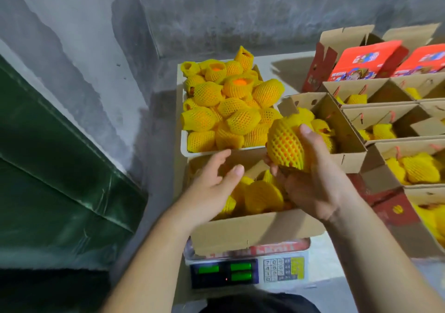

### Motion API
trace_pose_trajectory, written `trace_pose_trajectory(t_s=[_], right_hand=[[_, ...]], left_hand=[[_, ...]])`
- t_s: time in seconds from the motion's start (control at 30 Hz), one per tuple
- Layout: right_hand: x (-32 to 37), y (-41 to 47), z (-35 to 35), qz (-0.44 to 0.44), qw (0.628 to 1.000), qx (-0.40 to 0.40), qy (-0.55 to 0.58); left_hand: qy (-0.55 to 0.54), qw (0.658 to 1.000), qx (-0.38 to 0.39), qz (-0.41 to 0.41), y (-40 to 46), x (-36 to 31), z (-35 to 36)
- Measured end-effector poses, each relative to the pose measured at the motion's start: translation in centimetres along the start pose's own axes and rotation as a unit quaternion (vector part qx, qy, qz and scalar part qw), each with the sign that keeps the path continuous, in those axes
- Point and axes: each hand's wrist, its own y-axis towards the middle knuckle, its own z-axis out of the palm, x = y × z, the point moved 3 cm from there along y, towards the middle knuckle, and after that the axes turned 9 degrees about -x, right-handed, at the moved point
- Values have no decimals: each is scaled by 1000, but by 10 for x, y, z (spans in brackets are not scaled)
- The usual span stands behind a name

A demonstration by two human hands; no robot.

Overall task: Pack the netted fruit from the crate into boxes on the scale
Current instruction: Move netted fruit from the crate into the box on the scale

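Left hand (pixel 212 180) empty, fingers relaxed, over the box (pixel 252 230) on the scale (pixel 240 271), likely ready to steady the load. White crate (pixel 184 141) heaped behind. Right hand (pixel 310 180) cups one netted fruit (pixel 285 145) above the box's right edge, probably for placing.

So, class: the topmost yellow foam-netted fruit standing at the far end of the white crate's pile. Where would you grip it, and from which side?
Grip the topmost yellow foam-netted fruit around its rounded middle, coming down from above. It stands highest on the pile in the white crate with its open net end upward, and neighbours crowd its lower sides, so only the top is free. The soft net probably cushions a light squeeze.
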Motion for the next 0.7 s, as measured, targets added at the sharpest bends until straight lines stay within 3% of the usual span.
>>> trace_pose_trajectory(t_s=[0.07,0.17,0.3,0.43,0.57,0.7], right_hand=[[-9,-8,-2,-32,999,-2,-30],[-24,-17,1,-59,995,29,-69],[-36,-31,12,-26,994,94,-40],[-32,-34,13,-166,964,63,-199],[-16,-33,7,-325,846,0,-423],[-27,-29,-2,-257,690,29,-676]], left_hand=[[-70,996,-38,39,-9,-4,-3],[-147,987,-30,56,-24,-8,0],[-164,981,-72,69,-43,-13,5],[-137,982,-116,50,-54,-7,-4],[-89,975,-197,44,-67,-3,-15],[-84,967,-240,30,-84,7,-10]])
